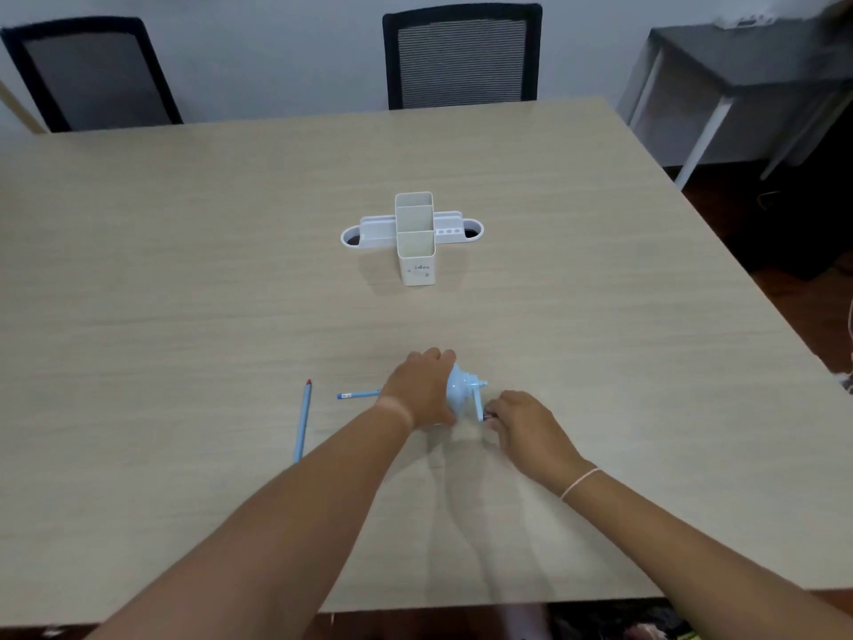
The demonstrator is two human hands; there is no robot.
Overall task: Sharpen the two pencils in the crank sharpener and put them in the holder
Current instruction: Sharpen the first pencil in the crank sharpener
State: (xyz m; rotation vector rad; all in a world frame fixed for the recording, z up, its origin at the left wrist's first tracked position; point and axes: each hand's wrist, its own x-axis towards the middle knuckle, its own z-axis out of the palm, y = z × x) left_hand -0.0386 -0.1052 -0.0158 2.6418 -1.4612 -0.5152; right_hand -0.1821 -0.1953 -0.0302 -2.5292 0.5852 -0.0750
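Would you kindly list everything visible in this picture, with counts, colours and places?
Light wood-grain table: one, beige, fills the middle of the view.
White plastic desk holder: one, cross-shaped, mid-table, no pencils in it.
Light blue crank sharpener: one, near edge, under the left hand.
Blue pencil in sharpener: one, sticking out leftward.
Blue pencil with red tip: one, lying loose, left of the sharpener.
Black mesh chairs: two, behind the table.
Dark side table: one, far right.
Left hand: grips the sharpener body.
Right hand: pinches the crank handle.
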